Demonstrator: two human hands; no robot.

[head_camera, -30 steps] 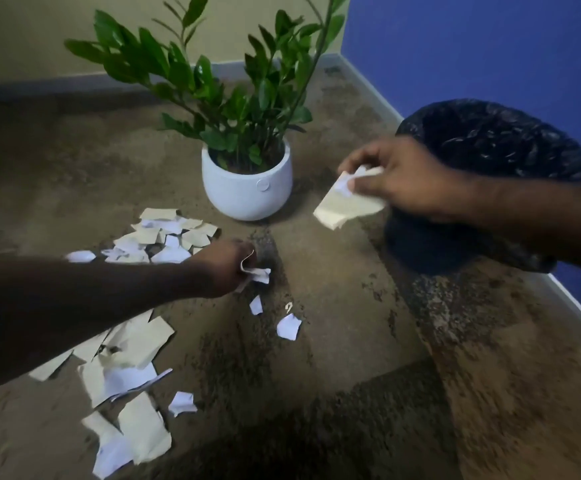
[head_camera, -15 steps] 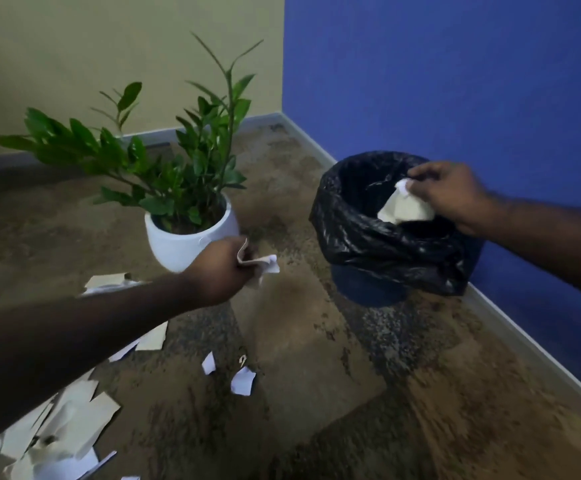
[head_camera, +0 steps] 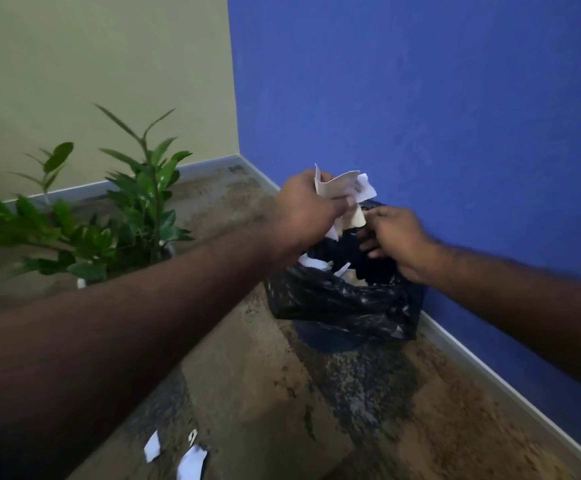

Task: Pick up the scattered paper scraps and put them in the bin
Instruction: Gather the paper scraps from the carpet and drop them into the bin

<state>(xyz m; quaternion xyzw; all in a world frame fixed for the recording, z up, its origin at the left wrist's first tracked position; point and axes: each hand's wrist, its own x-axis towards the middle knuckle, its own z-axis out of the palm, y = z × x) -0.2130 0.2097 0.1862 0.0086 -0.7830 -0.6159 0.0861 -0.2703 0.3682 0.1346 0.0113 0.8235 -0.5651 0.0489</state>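
My left hand [head_camera: 302, 209] is shut on a bunch of white and cream paper scraps [head_camera: 341, 188], held just above the bin's mouth. The bin [head_camera: 347, 306] is dark blue with a black plastic liner and stands against the blue wall. Inside it lie several scraps [head_camera: 316, 263]. My right hand [head_camera: 398, 239] hovers over the bin's far side, its fingers loosely apart and nothing clearly in them; its thumb is close to a cream piece hanging from the bunch. Two white scraps [head_camera: 152, 446] lie on the floor near the bottom edge.
A green potted plant [head_camera: 136, 209] stands left of the bin, with its white pot [head_camera: 81, 282] mostly hidden behind my left forearm. The blue wall and its skirting board [head_camera: 489, 379] run along the right. The floor is mottled brown.
My left hand has carried its scraps from beside the plant pot up over the bin. The cream paper that my right hand held is no longer in it. The view has tilted upward.
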